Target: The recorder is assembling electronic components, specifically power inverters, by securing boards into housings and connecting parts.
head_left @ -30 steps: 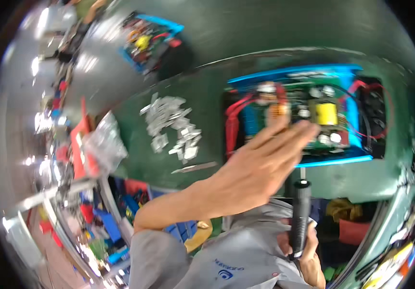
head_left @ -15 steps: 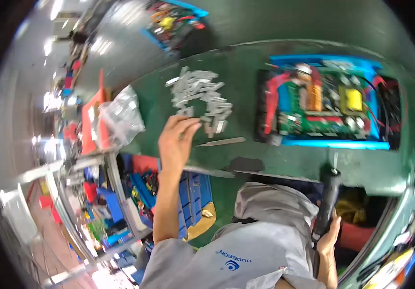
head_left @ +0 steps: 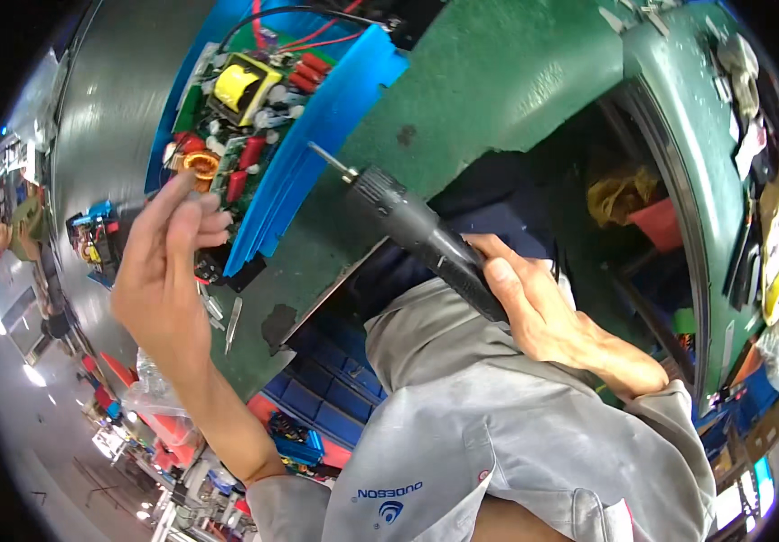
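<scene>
My left hand (head_left: 168,271) is over the near end of an open blue metal case (head_left: 322,149), its fingertips pinched together beside an orange copper coil (head_left: 201,165). Whatever they may hold is hidden. Inside the case lies a green circuit board (head_left: 192,110) with a yellow transformer (head_left: 243,88) and red capacitors (head_left: 250,154). My right hand (head_left: 543,307) is closed around the black handle of an electric screwdriver (head_left: 426,237). The screwdriver's thin bit points up and left, close to the case's blue side wall; contact cannot be made out.
Tweezers (head_left: 233,323) and small silvery metal pieces (head_left: 213,310) lie on the green bench (head_left: 498,81) near my left forearm. A clear plastic bag (head_left: 152,390) is farther left. Another blue unit (head_left: 91,237) sits at far left. Tools and bags crowd a green surface (head_left: 692,54) at right.
My left hand has gone from the metal pieces to above the circuit board. My right hand has raised the screwdriver toward the case. The whole view has turned and shifted right.
</scene>
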{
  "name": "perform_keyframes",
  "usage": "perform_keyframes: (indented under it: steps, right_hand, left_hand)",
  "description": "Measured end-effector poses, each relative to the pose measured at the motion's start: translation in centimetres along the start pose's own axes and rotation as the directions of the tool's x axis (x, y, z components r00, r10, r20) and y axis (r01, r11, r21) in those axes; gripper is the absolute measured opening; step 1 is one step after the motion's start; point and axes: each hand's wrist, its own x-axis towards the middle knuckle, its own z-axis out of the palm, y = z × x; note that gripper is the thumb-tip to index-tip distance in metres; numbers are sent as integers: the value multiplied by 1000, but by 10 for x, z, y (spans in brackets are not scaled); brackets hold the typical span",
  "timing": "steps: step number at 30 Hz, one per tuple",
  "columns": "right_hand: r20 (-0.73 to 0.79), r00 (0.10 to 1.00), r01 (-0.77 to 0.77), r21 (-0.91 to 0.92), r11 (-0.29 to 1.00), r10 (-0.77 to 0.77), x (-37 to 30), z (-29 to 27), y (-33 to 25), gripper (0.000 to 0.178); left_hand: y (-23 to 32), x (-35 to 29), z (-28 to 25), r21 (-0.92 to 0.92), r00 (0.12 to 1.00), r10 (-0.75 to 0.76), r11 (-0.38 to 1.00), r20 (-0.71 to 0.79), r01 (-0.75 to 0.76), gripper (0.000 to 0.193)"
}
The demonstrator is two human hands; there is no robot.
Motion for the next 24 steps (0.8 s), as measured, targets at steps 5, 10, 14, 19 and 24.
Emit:
perform_keyframes:
  steps: [5,10,14,19,24]
  right_hand:
    - [8,1000,-2,13,1000,2,-2,-4,-6,43]
    - [22,1000,23,-24,999,-23,-3,-6,-6,51]
    - [38,999,11,-10,1000,-11,1,-6,-6,52]
    - [22,1000,11,-15,1000,-11,6,-9,-7,57]
    - [99,994,-68,228,971,47,7,-11,-6,48]
  left_hand:
    - [5,18,5,-62,970,-117,989,212,133,18]
    - [-3,19,2,-84,965,-72,992,254,96,17]
    - [4,14,20,-31,981,-82,996,176,88,15]
    - [10,20,29,426,937,267,838,228,-342,10]
    - [4,27,29,599,811,503,563,298,-569,13]
